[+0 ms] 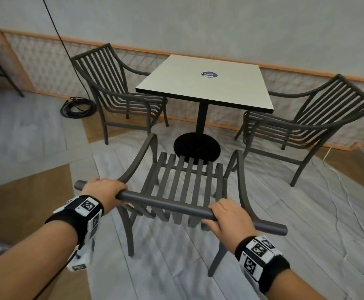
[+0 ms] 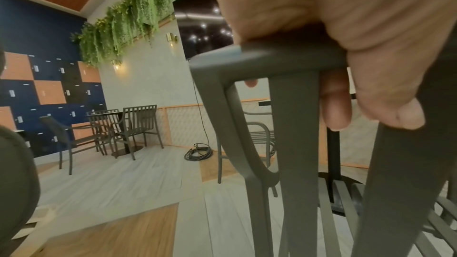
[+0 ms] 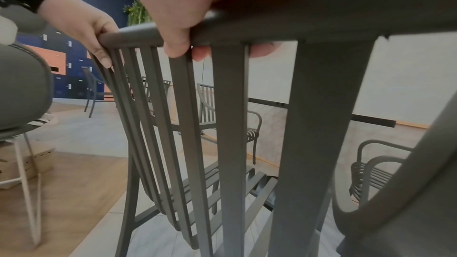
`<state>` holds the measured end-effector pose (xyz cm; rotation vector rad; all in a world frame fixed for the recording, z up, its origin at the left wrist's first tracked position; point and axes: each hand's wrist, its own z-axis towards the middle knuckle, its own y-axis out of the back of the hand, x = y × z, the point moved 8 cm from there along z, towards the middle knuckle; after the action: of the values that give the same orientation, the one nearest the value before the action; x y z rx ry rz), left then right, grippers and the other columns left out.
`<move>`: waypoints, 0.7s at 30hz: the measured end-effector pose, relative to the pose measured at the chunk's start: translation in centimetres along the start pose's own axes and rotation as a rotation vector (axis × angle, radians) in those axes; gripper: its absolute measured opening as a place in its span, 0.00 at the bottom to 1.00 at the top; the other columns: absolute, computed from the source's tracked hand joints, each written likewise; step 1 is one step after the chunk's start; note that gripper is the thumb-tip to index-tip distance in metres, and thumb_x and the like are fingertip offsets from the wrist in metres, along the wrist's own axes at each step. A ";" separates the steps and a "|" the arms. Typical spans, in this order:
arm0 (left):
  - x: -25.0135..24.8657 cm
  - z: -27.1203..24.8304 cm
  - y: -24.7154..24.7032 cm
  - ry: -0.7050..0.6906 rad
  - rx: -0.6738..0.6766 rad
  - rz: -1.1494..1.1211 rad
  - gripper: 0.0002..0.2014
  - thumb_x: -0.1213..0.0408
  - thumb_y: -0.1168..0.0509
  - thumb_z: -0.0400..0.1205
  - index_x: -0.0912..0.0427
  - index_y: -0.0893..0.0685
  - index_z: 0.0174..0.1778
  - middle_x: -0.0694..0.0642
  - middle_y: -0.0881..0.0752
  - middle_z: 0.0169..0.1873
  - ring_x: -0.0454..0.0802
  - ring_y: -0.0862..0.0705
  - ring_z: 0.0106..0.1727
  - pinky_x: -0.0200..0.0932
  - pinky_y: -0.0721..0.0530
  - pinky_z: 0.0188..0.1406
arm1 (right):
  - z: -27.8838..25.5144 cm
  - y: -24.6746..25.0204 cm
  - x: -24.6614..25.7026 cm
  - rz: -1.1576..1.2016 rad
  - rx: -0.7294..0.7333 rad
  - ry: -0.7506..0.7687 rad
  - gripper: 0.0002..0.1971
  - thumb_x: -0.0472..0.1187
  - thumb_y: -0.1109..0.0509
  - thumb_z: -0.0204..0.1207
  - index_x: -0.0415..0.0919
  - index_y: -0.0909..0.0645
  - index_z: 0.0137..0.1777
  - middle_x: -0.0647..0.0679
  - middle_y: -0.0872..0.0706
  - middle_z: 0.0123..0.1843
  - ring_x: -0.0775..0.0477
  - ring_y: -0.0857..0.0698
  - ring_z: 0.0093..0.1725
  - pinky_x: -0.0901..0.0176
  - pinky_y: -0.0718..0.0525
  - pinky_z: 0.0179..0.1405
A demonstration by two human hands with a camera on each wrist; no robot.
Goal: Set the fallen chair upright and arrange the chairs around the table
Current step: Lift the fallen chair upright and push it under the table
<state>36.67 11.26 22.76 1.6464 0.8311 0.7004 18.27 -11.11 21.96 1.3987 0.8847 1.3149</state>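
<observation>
A grey slatted armchair (image 1: 187,178) stands upright on its legs in front of me, its seat facing the square white-topped table (image 1: 237,92). My left hand (image 1: 103,191) grips the left end of its round top rail (image 1: 166,204), and my right hand (image 1: 226,215) grips the rail further right. In the left wrist view the left hand (image 2: 346,46) curls over the rail (image 2: 272,56). In the right wrist view the right hand (image 3: 197,7) wraps the rail (image 3: 321,11). Two matching chairs stand upright at the table's left (image 1: 116,89) and right (image 1: 306,118).
A coiled black cable (image 1: 77,107) lies on the floor behind the left chair. A low lattice partition (image 1: 36,61) runs behind the table. A thin white cord (image 1: 339,187) trails over the floor at right. Another table set (image 2: 118,128) stands further left.
</observation>
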 end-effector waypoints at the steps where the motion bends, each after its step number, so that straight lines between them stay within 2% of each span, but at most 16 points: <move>1: 0.7 0.1 -0.5 0.014 0.011 -0.004 0.03 0.51 0.35 0.79 0.42 0.17 0.45 0.42 0.12 0.44 0.45 0.16 0.49 0.46 0.28 0.65 | 0.3 -0.3 0.5 0.003 0.010 0.003 0.15 0.57 0.34 0.76 0.49 0.22 0.55 0.53 0.20 0.49 0.50 0.23 0.49 0.56 0.21 0.50; 4: 2.3 0.3 -1.6 0.046 0.024 -0.008 0.03 0.50 0.34 0.79 0.41 0.17 0.44 0.43 0.12 0.42 0.45 0.16 0.49 0.46 0.29 0.66 | 1.0 -0.9 1.9 -0.003 0.032 0.013 0.15 0.58 0.36 0.76 0.49 0.22 0.56 0.53 0.20 0.50 0.49 0.23 0.51 0.55 0.23 0.51; 8: 2.4 0.6 -1.7 0.040 0.023 -0.031 0.04 0.50 0.33 0.78 0.43 0.16 0.44 0.44 0.12 0.42 0.46 0.15 0.50 0.47 0.26 0.64 | 1.3 -1.0 1.9 0.022 0.027 -0.016 0.16 0.59 0.34 0.73 0.50 0.20 0.54 0.54 0.19 0.47 0.50 0.21 0.48 0.55 0.19 0.50; 11: 0.1 1.0 -2.1 -0.029 0.073 -0.041 0.07 0.50 0.33 0.77 0.44 0.15 0.48 0.45 0.11 0.43 0.45 0.14 0.49 0.45 0.19 0.61 | 1.2 -0.9 1.2 0.052 0.070 -0.066 0.17 0.61 0.31 0.70 0.54 0.20 0.54 0.57 0.22 0.47 0.53 0.23 0.49 0.57 0.22 0.54; 14: -2.5 1.6 -2.8 -0.102 0.147 -0.023 0.07 0.56 0.35 0.78 0.45 0.15 0.50 0.45 0.13 0.41 0.48 0.13 0.49 0.47 0.14 0.55 | 0.9 -0.8 -0.4 -0.035 0.160 -0.117 0.20 0.60 0.31 0.69 0.60 0.25 0.60 0.60 0.19 0.53 0.53 0.22 0.55 0.54 0.26 0.63; 15: -2.9 1.8 -3.0 -0.110 0.163 -0.004 0.08 0.58 0.36 0.79 0.46 0.14 0.50 0.46 0.14 0.41 0.49 0.12 0.49 0.47 0.13 0.55 | 0.8 -0.8 -1.1 -0.067 0.201 -0.143 0.19 0.58 0.32 0.70 0.61 0.26 0.61 0.59 0.18 0.53 0.52 0.20 0.54 0.52 0.25 0.63; 18: -3.1 2.2 -2.9 -0.118 0.183 0.052 0.09 0.61 0.39 0.80 0.47 0.14 0.51 0.47 0.17 0.39 0.51 0.12 0.50 0.48 0.13 0.54 | 0.8 -1.3 -2.6 -0.094 0.285 -0.199 0.11 0.54 0.35 0.75 0.59 0.24 0.56 0.55 0.14 0.46 0.51 0.16 0.44 0.54 0.16 0.49; 21: -3.0 2.4 -2.9 -0.135 0.190 0.066 0.11 0.61 0.39 0.80 0.46 0.14 0.53 0.48 0.13 0.43 0.51 0.12 0.51 0.47 0.13 0.54 | 1.3 -2.0 -3.0 -0.137 0.329 -0.187 0.08 0.55 0.36 0.77 0.55 0.24 0.52 0.54 0.19 0.38 0.48 0.19 0.37 0.55 0.19 0.38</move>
<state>36.37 7.91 19.35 1.8772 0.7680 0.5621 19.35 -13.67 19.38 1.6514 1.0826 0.9467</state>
